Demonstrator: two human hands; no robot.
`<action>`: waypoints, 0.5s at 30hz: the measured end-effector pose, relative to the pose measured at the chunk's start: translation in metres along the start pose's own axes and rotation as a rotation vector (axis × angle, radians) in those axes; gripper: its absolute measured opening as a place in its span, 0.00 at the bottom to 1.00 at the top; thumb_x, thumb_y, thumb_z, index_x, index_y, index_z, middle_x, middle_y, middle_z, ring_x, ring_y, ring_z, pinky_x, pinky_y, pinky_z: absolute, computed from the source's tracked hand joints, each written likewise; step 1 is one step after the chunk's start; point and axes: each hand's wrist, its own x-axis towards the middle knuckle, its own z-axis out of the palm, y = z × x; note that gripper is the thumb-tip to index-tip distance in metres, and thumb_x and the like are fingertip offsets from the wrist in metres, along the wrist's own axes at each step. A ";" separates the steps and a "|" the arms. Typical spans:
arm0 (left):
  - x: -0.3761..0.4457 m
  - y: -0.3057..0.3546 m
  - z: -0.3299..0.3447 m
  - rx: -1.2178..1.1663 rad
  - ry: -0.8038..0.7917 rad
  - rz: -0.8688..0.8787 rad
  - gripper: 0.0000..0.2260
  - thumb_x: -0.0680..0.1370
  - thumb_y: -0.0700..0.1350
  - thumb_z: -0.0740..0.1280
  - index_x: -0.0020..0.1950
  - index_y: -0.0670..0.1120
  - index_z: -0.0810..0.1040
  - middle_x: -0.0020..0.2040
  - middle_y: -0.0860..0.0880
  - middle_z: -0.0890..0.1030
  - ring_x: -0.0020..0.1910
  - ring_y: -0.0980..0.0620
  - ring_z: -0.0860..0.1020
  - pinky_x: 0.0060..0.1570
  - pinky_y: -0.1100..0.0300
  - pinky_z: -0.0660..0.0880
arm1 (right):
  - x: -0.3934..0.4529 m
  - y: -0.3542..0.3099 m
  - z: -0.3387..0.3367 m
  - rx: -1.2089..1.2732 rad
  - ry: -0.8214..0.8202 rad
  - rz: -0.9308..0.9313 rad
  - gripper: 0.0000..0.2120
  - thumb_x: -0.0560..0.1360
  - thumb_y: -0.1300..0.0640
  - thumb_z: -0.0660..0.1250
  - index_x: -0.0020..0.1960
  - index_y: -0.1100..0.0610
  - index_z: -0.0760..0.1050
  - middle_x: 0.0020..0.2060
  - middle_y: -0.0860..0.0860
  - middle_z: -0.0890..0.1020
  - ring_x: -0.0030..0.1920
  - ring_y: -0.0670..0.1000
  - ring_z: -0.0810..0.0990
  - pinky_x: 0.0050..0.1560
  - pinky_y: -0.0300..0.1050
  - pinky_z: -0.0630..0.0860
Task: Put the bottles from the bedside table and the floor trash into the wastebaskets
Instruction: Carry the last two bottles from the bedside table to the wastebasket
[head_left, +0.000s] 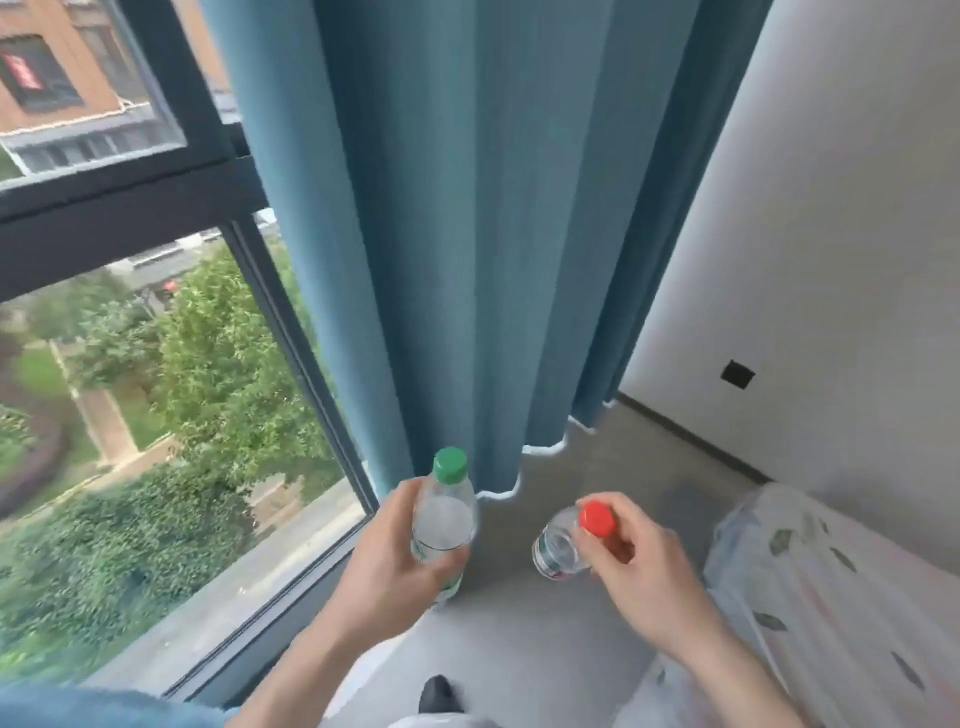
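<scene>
We see two clear plastic bottles held in the air above the grey floor (545, 639), one in each hand. The green-capped bottle (445, 519) stands nearly upright in the left hand (395, 561), whose fingers and thumb wrap round its lower body; the base of the bottle is hidden behind the hand, and only a strip of green label peeks out below the fingers. The red-capped bottle (563, 545) is tipped so that its cap faces us, and the right hand (639, 577) grasps it near the neck, fingers curled round the cap end. Most of its body is foreshortened, and we cannot read the label or tell whether anything is inside either bottle. The two bottles are near each other but apart.

Behind them hangs a blue curtain (467, 234), its pale hem just above the floor. To the left is a dark-framed window (156, 208) with blurred trees and a building outside. To the right stands a white wall (831, 234) with a small dark square plate (737, 374) low down. At the lower right a bed with a leaf-print cover (831, 597) is cut off by the frame edge. A dark shoe tip (440, 693) shows at the bottom, and a blurred blue shape fills the lower left corner; we cannot tell what it is. The whole picture is smeared.
</scene>
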 end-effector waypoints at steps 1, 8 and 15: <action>0.014 0.011 0.009 0.012 -0.033 0.029 0.23 0.72 0.50 0.77 0.61 0.65 0.71 0.56 0.62 0.80 0.55 0.60 0.79 0.51 0.59 0.77 | 0.000 0.008 -0.014 0.020 0.046 0.027 0.07 0.78 0.50 0.71 0.54 0.42 0.76 0.36 0.48 0.82 0.37 0.53 0.81 0.46 0.47 0.77; 0.110 0.074 0.077 0.009 -0.243 0.159 0.23 0.72 0.48 0.77 0.62 0.63 0.71 0.55 0.60 0.82 0.53 0.57 0.82 0.52 0.56 0.80 | 0.013 0.065 -0.086 0.028 0.277 0.185 0.09 0.77 0.49 0.72 0.56 0.40 0.78 0.30 0.44 0.75 0.32 0.44 0.72 0.39 0.45 0.72; 0.226 0.110 0.138 0.018 -0.381 0.237 0.27 0.72 0.49 0.77 0.66 0.63 0.70 0.57 0.61 0.80 0.55 0.56 0.80 0.55 0.54 0.80 | 0.082 0.091 -0.140 0.038 0.369 0.278 0.11 0.74 0.51 0.76 0.52 0.37 0.81 0.27 0.44 0.72 0.29 0.43 0.70 0.36 0.39 0.69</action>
